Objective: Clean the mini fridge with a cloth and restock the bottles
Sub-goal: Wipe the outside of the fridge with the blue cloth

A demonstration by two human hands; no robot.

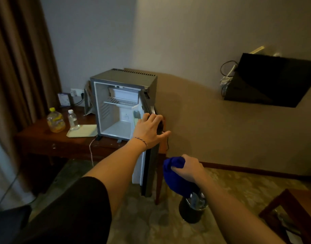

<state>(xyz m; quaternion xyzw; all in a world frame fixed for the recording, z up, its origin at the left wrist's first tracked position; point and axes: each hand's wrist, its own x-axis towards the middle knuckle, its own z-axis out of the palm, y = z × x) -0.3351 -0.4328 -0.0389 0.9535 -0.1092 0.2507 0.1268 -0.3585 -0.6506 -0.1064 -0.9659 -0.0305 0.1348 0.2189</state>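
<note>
A grey mini fridge [123, 80] stands open on a dark wooden table [37, 138]; its white inside holds a wire shelf and no bottles. My left hand [149, 130] grips the top edge of the open fridge door [149, 173], fingers curled over it. Lower right, my right hand [187, 169] clutches a bunched blue cloth [175, 178]. Left of the fridge stand a yellow-capped bottle [55, 120] and a clear water bottle [73, 119], the latter on a pale tray [84, 132].
A black bin [192, 210] sits on the carpet under my right hand. Brown curtains hang at the left. A wall-mounted TV [274, 80] is at the right, and a wooden furniture corner [292, 213] at bottom right. A white cord dangles from the table front.
</note>
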